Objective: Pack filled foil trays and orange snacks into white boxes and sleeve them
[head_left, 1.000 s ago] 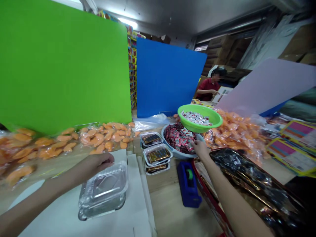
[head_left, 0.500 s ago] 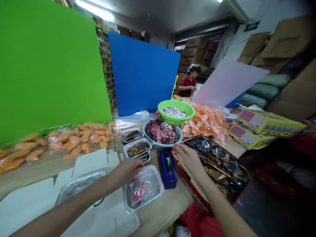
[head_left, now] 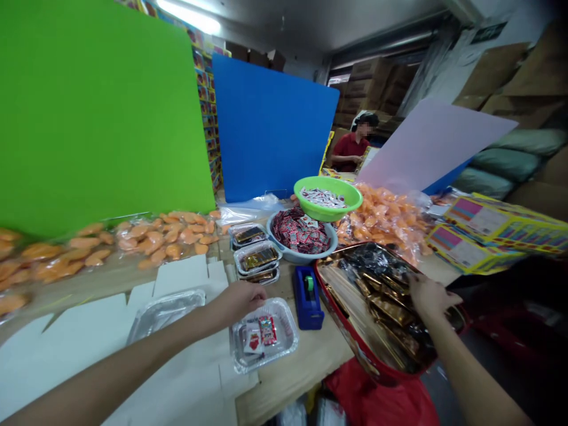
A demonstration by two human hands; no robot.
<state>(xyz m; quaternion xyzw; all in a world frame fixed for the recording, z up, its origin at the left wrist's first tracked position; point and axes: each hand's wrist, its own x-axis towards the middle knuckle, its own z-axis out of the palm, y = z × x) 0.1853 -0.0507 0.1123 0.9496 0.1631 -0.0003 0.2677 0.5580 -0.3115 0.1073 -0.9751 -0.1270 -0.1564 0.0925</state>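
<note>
Left hand [head_left: 242,302], fingers curled together, grip unclear, sits just off the corner of a rectangular silver foil tray [head_left: 284,328] holding red-and-white sachets [head_left: 260,333], long axis roughly crosswise; right hand [head_left: 432,299], fingers apart, is farther away, on gold-wrapped packets [head_left: 390,310] in a red-rimmed tray [head_left: 350,337].

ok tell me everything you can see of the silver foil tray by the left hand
This rectangular aluminium foil tray has a rolled rim and creased walls. It lies flat, partly on white card and partly on the wooden tabletop, with small red-and-white sachets inside. The left hand is at its far edge; contact is unclear.
</note>
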